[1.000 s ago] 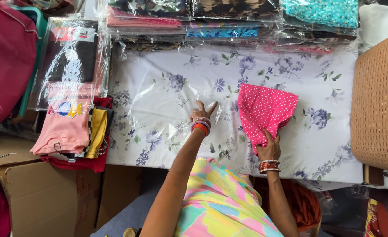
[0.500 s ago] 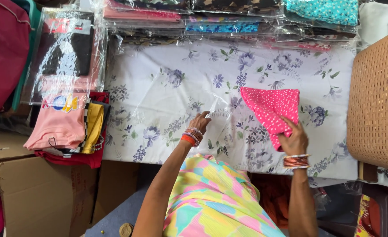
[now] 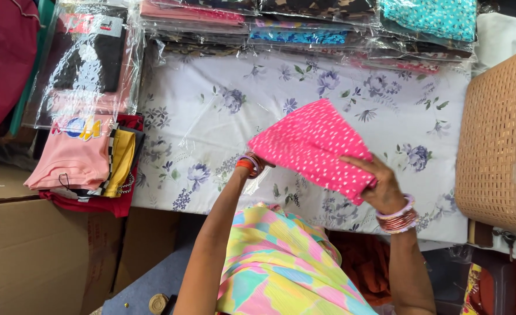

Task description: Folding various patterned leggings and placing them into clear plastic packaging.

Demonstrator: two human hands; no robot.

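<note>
Between both hands [image 3: 380, 185], pink cloth [image 3: 313, 149] slanting down-right

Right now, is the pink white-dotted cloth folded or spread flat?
Folded: the pink white-dotted cloth forms a compact doubled rectangle between both hands.

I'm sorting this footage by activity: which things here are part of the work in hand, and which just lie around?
In hand:
- pink dotted cloth
- left hand, mostly hidden under it
- right hand, gripping its edge

Lying about:
- floral sheet
- wrapped fabric packs
- folded shirt pile
- wicker basket
- cardboard box
</note>
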